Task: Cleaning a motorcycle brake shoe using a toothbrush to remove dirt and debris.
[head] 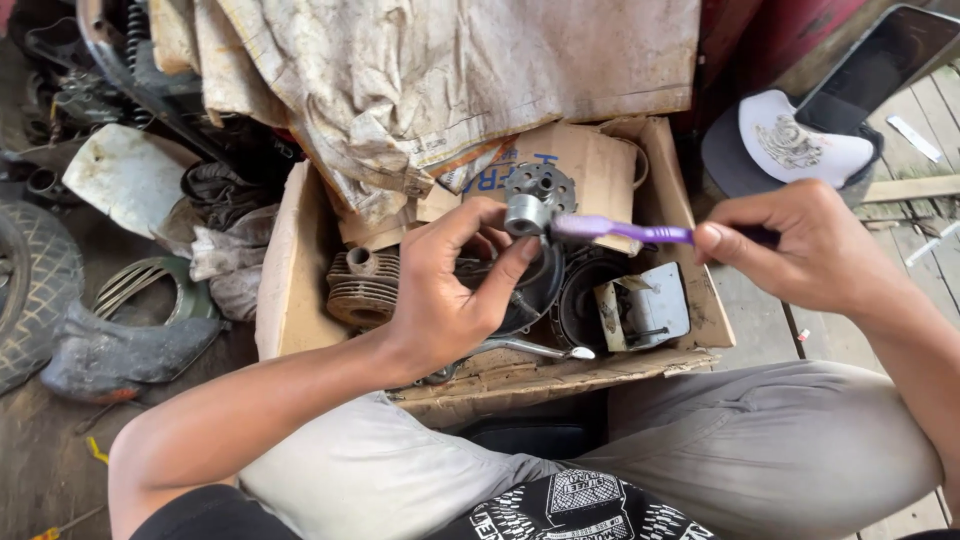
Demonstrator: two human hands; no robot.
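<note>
Scrubbing small metal engine part (527,213) pinched in left hand (450,290); right hand (800,245) grips purple toothbrush (620,231) above cardboard box (290,290); steady, short strokes advisable.

The purple toothbrush (640,232) head hides behind the small metal part (527,213); its handle end vanishes inside the right hand (800,250).
</note>
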